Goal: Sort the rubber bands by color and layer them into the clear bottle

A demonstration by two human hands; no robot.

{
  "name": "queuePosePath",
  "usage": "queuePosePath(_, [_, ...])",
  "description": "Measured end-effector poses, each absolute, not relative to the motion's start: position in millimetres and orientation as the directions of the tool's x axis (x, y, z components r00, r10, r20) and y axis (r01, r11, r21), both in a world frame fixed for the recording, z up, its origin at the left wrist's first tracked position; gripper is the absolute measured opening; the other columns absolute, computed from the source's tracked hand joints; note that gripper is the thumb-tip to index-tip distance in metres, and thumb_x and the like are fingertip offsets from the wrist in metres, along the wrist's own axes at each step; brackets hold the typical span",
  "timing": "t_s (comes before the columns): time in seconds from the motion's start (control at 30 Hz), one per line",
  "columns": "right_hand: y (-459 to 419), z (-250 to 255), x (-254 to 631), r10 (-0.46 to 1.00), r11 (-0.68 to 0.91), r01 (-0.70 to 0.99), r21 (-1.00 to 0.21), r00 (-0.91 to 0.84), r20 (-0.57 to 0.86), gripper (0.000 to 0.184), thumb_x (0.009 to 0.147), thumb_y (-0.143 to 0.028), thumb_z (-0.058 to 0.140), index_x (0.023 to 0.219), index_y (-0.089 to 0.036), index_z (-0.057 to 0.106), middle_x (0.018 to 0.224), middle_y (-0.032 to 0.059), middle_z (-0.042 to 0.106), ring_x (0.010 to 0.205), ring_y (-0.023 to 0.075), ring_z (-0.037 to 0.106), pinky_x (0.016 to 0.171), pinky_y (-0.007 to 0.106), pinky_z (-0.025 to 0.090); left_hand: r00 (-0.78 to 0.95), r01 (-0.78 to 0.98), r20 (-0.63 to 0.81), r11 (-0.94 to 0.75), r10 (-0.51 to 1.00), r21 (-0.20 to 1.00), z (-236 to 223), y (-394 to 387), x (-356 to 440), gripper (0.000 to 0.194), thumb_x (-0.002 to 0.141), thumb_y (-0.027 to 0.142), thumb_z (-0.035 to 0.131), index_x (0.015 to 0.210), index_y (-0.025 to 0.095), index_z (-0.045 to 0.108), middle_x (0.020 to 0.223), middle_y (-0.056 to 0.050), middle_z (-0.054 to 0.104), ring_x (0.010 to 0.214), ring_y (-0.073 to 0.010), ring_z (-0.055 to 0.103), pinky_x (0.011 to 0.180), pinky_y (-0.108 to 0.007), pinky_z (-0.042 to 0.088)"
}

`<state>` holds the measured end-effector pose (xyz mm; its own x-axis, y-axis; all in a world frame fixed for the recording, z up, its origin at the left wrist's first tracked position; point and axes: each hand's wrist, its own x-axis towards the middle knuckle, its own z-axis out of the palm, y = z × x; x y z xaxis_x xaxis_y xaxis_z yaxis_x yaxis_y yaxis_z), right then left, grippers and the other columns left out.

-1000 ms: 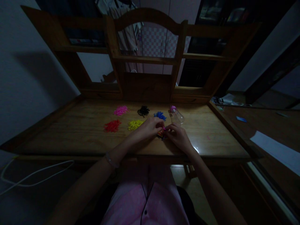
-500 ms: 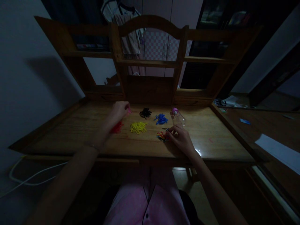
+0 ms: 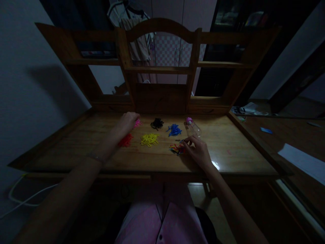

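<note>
My left hand (image 3: 128, 120) is at the pink pile (image 3: 137, 123) of what look like small rubber bands, its fingers bent together; what they pinch, if anything, is hidden. Below that wrist lies a red pile (image 3: 125, 140). My right hand (image 3: 196, 149) rests beside a mixed-colour pile (image 3: 176, 148), thumb and finger closed on a dark or bluish rubber band (image 3: 182, 141). Separate heaps of the same bands lie between the hands: a yellow pile (image 3: 149, 139), a black pile (image 3: 157, 123) and a blue pile (image 3: 174, 129).
A clear bottle with a pink cap (image 3: 193, 126) lies on its side behind my right hand. The wooden desk (image 3: 76, 142) carries an open shelf (image 3: 158, 70) along its back. To the right, white paper (image 3: 302, 162) lies on another wooden surface. The room is dim.
My left hand has drawn slightly left and toward me, and more of the pink pile shows. The right hand stays at the mixed pile with little movement.
</note>
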<state>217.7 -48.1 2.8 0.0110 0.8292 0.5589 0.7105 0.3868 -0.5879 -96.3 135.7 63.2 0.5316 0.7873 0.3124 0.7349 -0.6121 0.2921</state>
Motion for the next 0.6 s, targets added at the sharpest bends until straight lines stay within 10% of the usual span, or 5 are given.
queuePosePath(0.6, [-46.2,-0.8,221.4,0.868,0.319,0.567,-0.760,0.147,0.474,0.014,0.086,-0.029,0.061,0.091,-0.020,0.069,0.087,0.0030,0.071,0.071,0.0154,0.062,0.064,0.027,0.046,0.780,0.396,0.239,-0.752,0.578,0.526,25.1,24.0,10.4,0.022,0.088,0.022,0.058,0.108,0.019,0.065,0.100,-0.007,0.067,0.093,-0.0213,0.060,0.082,-0.033,0.045])
